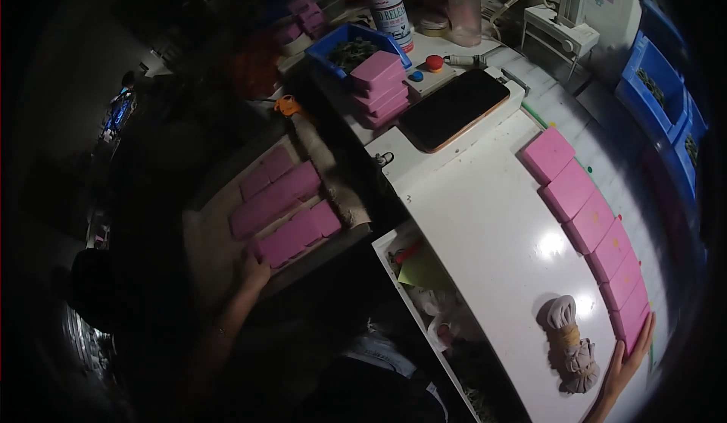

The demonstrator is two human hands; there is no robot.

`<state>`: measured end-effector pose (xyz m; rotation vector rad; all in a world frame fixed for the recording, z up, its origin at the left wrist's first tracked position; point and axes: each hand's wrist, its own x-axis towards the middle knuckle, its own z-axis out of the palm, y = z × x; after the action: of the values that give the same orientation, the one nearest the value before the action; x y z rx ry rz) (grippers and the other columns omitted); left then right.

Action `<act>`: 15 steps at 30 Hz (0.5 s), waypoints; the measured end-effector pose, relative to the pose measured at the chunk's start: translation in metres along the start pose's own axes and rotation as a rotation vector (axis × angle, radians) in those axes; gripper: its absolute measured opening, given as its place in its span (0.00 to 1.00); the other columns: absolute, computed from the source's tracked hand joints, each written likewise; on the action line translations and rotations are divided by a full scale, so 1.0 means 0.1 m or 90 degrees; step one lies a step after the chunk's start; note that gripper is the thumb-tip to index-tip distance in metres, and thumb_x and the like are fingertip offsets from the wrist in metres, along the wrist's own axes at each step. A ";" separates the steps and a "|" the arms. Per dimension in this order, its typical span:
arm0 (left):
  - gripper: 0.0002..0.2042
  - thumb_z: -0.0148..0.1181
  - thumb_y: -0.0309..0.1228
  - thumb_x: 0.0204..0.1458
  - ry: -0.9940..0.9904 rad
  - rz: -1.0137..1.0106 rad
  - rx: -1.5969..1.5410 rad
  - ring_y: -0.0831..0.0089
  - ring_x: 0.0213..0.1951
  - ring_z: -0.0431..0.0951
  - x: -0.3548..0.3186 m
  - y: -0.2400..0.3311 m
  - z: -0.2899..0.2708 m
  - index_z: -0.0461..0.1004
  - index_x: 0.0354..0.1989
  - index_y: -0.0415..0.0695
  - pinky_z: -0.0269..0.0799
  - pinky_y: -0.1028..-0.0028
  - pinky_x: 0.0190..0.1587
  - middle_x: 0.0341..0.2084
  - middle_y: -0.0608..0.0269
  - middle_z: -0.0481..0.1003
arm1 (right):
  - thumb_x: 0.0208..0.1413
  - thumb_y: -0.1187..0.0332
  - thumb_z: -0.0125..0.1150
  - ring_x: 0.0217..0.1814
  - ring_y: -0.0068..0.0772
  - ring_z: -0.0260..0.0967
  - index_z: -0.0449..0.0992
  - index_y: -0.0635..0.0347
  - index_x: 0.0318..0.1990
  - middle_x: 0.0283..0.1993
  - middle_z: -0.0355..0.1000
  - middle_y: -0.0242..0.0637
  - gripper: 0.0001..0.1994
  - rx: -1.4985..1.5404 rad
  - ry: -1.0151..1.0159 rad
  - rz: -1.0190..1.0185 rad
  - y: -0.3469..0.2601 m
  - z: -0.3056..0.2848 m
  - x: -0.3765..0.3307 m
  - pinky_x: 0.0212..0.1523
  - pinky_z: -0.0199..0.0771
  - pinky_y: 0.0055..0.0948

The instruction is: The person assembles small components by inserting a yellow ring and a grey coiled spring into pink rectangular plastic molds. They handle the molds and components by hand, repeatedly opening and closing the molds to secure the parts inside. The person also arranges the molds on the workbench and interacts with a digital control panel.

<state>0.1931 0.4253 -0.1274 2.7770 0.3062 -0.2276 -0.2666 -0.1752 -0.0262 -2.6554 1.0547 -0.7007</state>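
A curved row of pink blocks (593, 222) runs along the right side of the white tabletop, the blocks set end to end. At the near end of that row, my right hand (630, 359) grips the last pink block (633, 326), thumb on one side and fingers along the other. On the left, more pink blocks (276, 199) lie in rows on a brown board or box (206, 230). My left hand (255, 271) is closed on the near end block of the closest row (299, 234); the light there is dim and its fingertips are partly hidden.
A bundle of pale cord (573, 343) lies near my right hand. Farther back are a dark phone (457, 110), a stack of pink blocks (380, 90), a blue bin (322, 54), a spray can (391, 15) and red and blue buttons (434, 63). An open drawer (418, 302) juts beneath the tabletop.
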 end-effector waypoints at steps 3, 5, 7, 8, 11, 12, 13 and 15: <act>0.36 0.56 0.38 0.50 -0.075 0.139 -0.101 0.54 0.62 0.55 0.15 -0.11 -0.01 0.47 0.65 0.41 0.52 0.65 0.61 0.61 0.45 0.55 | 0.46 0.75 0.51 0.69 0.49 0.44 0.55 0.62 0.64 0.67 0.48 0.49 0.32 0.008 0.008 0.016 -0.04 -0.02 0.00 0.67 0.41 0.40; 0.40 0.61 0.38 0.46 -0.079 0.231 -0.095 0.56 0.63 0.54 0.09 0.06 -0.02 0.47 0.65 0.41 0.50 0.67 0.63 0.62 0.46 0.55 | 0.43 0.76 0.53 0.69 0.50 0.45 0.56 0.63 0.63 0.67 0.49 0.50 0.34 -0.012 0.024 0.048 -0.05 -0.09 -0.01 0.67 0.40 0.40; 0.42 0.64 0.38 0.45 0.004 0.336 -0.065 0.58 0.64 0.51 0.46 -1.00 0.14 0.47 0.65 0.40 0.45 0.69 0.64 0.63 0.51 0.53 | 0.42 0.74 0.56 0.69 0.52 0.45 0.57 0.64 0.62 0.66 0.50 0.53 0.34 -0.052 0.004 0.057 -0.01 -0.03 0.07 0.67 0.40 0.42; 0.42 0.64 0.39 0.44 -0.051 0.303 -0.016 0.56 0.63 0.52 0.39 -0.78 0.20 0.48 0.65 0.40 0.47 0.68 0.64 0.62 0.48 0.54 | 0.42 0.72 0.58 0.68 0.54 0.46 0.58 0.64 0.61 0.65 0.51 0.53 0.34 -0.057 0.001 0.063 -0.06 -0.05 0.11 0.67 0.42 0.43; 0.42 0.65 0.41 0.41 -0.115 0.286 0.177 0.50 0.61 0.54 0.16 0.06 -0.10 0.51 0.63 0.37 0.51 0.64 0.61 0.59 0.42 0.56 | 0.40 0.68 0.64 0.65 0.58 0.50 0.58 0.64 0.61 0.63 0.52 0.57 0.36 -0.046 0.004 0.049 -0.03 -0.12 0.14 0.64 0.49 0.43; 0.42 0.65 0.41 0.40 -0.129 0.294 0.220 0.48 0.60 0.55 0.09 0.24 -0.19 0.52 0.63 0.37 0.52 0.62 0.61 0.58 0.40 0.56 | 0.39 0.67 0.65 0.65 0.57 0.51 0.58 0.65 0.60 0.63 0.52 0.57 0.37 -0.028 -0.006 0.057 -0.02 -0.17 0.14 0.64 0.50 0.43; 0.42 0.65 0.42 0.39 -0.110 0.249 0.251 0.46 0.60 0.56 -0.19 0.09 -0.65 0.53 0.62 0.36 0.54 0.61 0.60 0.57 0.38 0.57 | 0.38 0.67 0.66 0.65 0.57 0.50 0.56 0.66 0.61 0.63 0.52 0.56 0.39 0.062 -0.016 0.000 -0.13 -0.01 0.33 0.64 0.49 0.42; 0.41 0.65 0.41 0.39 -0.140 0.315 0.287 0.46 0.57 0.61 0.27 -0.04 -0.36 0.53 0.62 0.37 0.57 0.58 0.58 0.56 0.37 0.59 | 0.38 0.66 0.67 0.66 0.55 0.48 0.53 0.65 0.62 0.63 0.51 0.55 0.42 0.064 -0.010 0.058 0.02 -0.25 0.14 0.65 0.46 0.41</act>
<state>0.2224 0.4467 -0.1000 3.1041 -0.5464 -0.5209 -0.2713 -0.1865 -0.0007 -2.5075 1.0981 -0.6953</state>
